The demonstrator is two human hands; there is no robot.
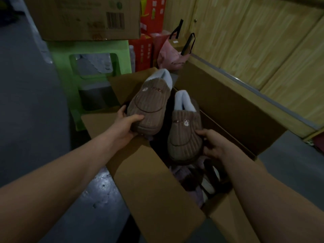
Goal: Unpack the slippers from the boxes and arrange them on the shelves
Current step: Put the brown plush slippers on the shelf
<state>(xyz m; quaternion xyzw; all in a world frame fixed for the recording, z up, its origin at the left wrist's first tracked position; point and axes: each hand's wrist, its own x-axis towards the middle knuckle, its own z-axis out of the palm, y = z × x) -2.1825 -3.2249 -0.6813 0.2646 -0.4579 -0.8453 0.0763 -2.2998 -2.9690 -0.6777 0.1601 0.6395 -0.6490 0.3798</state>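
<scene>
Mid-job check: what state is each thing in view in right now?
left hand: gripping the left slipper's toe end
right hand: gripping the right slipper's toe end
left slipper: held over the box
right slipper: held over the box
cardboard box: flaps open, remaining slippers inside
carton: resting on green stool
pink bag: handles up

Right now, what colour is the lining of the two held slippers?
Pale blue-white lining inside brown ribbed slippers; head view.

At frame centre, the left hand (125,126) and right hand (213,144) each grip a brown slipper (149,106), (185,135) above an open cardboard box (154,186), which holds dim, possibly more, slippers.
</scene>
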